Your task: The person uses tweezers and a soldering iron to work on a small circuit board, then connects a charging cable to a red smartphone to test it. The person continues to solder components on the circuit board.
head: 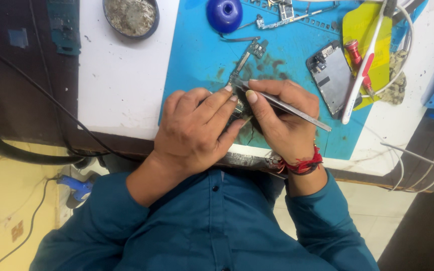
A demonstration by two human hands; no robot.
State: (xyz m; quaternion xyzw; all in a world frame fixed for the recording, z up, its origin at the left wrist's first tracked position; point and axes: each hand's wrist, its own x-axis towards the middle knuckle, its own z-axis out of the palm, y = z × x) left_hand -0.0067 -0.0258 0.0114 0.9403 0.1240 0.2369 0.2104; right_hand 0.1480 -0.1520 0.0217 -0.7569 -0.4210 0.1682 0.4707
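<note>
Head view: left hand point(197, 130), fingers pressed together, pinning a small dark circuit board point(239, 111) down on the stained blue rubber mat point(197, 55) near the counter's point(121, 85) front edge. Right hand point(282, 118) pinching slim silver metal tweezers point(290, 108), tips touching the board just beside the left fingertips. Beyond the hands, a long narrow circuit board point(248, 55) flat on the mat. Farther right, an opened grey phone body point(330, 75), beside a white toothbrush point(365, 60) lying across a yellow cloth point(362, 30). Round blue dome point(224, 14) at the mat's far edge; round grey tin point(130, 17) on the white counter.
</note>
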